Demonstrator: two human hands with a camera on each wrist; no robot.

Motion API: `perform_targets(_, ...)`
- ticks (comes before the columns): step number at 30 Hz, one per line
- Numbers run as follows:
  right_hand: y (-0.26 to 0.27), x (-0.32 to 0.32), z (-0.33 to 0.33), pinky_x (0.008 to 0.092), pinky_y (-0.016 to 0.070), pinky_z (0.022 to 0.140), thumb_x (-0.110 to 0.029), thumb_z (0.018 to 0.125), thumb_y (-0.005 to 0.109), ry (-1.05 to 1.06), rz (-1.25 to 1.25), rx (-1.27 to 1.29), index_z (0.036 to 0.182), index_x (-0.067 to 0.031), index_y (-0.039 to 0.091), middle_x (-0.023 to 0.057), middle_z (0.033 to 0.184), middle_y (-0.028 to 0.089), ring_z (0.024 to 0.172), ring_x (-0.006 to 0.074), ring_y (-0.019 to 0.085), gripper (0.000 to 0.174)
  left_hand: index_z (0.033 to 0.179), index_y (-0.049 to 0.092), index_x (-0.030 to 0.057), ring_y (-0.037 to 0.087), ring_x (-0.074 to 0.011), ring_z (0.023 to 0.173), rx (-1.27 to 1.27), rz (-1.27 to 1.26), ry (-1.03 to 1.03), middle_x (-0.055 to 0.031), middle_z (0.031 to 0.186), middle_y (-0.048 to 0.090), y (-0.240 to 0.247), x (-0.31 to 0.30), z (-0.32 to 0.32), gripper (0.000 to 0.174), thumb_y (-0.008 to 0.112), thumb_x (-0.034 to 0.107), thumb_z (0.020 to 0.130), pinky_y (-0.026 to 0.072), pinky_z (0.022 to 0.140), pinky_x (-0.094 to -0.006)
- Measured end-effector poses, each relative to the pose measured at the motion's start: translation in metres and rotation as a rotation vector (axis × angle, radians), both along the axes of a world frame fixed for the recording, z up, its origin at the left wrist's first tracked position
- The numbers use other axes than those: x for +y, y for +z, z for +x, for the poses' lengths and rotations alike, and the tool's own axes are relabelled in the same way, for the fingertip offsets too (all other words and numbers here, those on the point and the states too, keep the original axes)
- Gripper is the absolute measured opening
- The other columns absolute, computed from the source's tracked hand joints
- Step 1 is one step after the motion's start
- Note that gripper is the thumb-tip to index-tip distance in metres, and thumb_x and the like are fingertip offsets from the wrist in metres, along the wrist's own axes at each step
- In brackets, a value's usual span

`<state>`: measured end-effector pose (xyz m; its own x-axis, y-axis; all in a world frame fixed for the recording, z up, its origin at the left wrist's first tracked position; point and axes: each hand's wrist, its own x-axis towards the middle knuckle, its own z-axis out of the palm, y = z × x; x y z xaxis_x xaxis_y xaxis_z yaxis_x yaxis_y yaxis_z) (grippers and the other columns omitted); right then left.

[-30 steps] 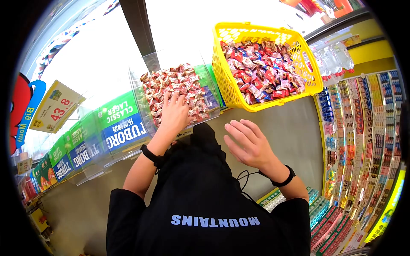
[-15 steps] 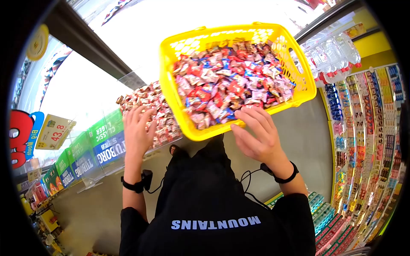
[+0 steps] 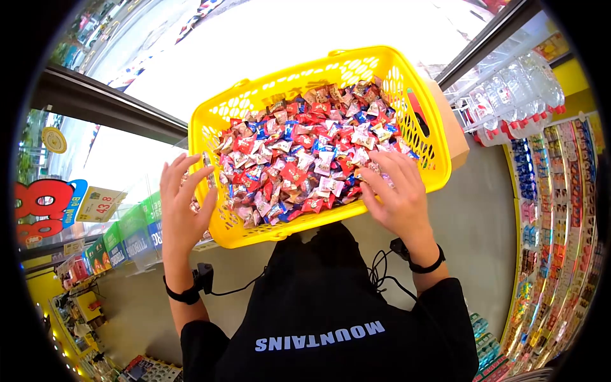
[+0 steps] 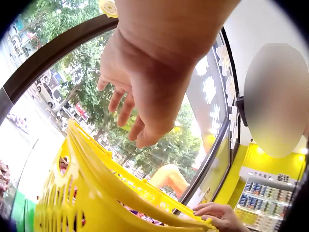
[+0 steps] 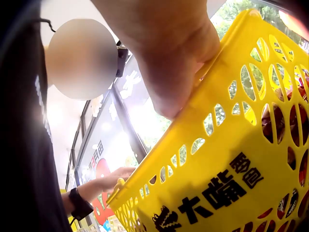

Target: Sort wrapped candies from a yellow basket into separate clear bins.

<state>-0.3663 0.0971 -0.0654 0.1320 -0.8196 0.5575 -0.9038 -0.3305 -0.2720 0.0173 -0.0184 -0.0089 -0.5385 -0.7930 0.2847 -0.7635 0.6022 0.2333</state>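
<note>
A yellow plastic basket (image 3: 254, 237), full of wrapped candies (image 3: 305, 156) in red, pink, blue and white, is in front of the body. Over its left end, the left hand (image 3: 184, 207) has its fingers spread and loosely bent, with nothing in them. In the left wrist view this hand (image 4: 149, 92) hangs above the basket's rim (image 4: 91, 150). The right hand (image 3: 401, 197) lies across the front right rim, fingertips over the candies. From the right wrist, the same hand (image 5: 174, 72) shows right at the rim, its fingers mostly hidden behind the yellow wall.
Green and blue beer cartons (image 3: 137, 242) line the left, near a price sign (image 3: 100, 204). A brown cardboard box (image 3: 455, 137) is behind the basket's right end. Bottles with red caps (image 3: 509, 95) and packed shelves (image 3: 554, 223) stand on the right. Windows run along the back.
The left hand has left the candies in the clear bin and is over the basket's left end. The right hand has come to the basket's front rim. The view has turned towards the basket.
</note>
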Motion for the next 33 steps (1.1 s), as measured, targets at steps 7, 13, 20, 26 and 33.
perform_targets(7, 0.003, -0.001, 0.001, 0.0516, 0.0465, 0.114, -0.019, 0.086, 0.082, 0.016, 0.144, 0.01, 0.115, -0.011, 0.076, 0.0102, 0.134, 0.069, 0.127, 0.0318, 0.064, 0.031, 0.125, 0.076, 0.014, 0.052, -0.0376, 0.146, 0.001, 0.132, -0.013, -0.0106, 0.145, 0.065, -0.043, 0.019, -0.028, 0.037, 0.082, 0.014, 0.088, 0.0323, 0.128, -0.0581)
perform_targets(13, 0.03, -0.005, -0.004, 0.0514, 0.048, 0.114, -0.019, 0.088, 0.081, 0.122, 0.296, 0.026, 0.127, -0.0097, 0.071, 0.0154, 0.14, 0.064, 0.129, 0.0381, 0.062, 0.041, 0.121, 0.077, 0.0137, 0.053, -0.0359, 0.145, 0.051, 0.068, -0.044, -0.0096, 0.143, 0.065, -0.049, 0.018, -0.028, 0.034, 0.082, 0.015, 0.087, 0.0323, 0.127, -0.0578)
perform_targets(20, 0.079, -0.071, -0.027, 0.0509, 0.0496, 0.115, -0.028, 0.094, 0.078, 0.262, 0.448, 0.145, 0.138, -0.0127, 0.069, 0.0218, 0.151, 0.059, 0.135, 0.042, 0.06, 0.048, 0.121, 0.076, 0.0149, 0.053, -0.036, 0.144, 0.146, 0.04, -0.074, -0.0097, 0.143, 0.065, -0.053, 0.021, -0.024, 0.034, 0.082, 0.02, 0.088, 0.031, 0.128, -0.0596)
perform_targets(26, 0.039, -0.159, -0.029, 0.0498, 0.0478, 0.117, -0.038, 0.095, 0.078, 0.159, 0.774, 0.305, 0.15, -0.0112, 0.063, 0.0243, 0.153, 0.057, 0.139, 0.0445, 0.058, 0.063, 0.119, 0.076, 0.0165, 0.053, -0.0351, 0.143, 0.214, 0.015, -0.094, -0.0081, 0.142, 0.065, -0.06, 0.02, -0.02, 0.031, 0.081, 0.025, 0.09, 0.0303, 0.127, -0.0618)
perform_targets(33, -0.022, -0.219, -0.046, 0.0497, 0.0528, 0.11, -0.051, 0.093, 0.074, 0.163, 0.919, 0.388, 0.148, -0.0061, 0.065, 0.0262, 0.139, 0.068, 0.128, 0.0431, 0.066, 0.071, 0.12, 0.076, 0.0168, 0.054, -0.0341, 0.143, 0.233, 0.008, -0.08, -0.0078, 0.141, 0.065, -0.062, 0.021, -0.018, 0.033, 0.082, 0.025, 0.089, 0.0304, 0.128, -0.0614)
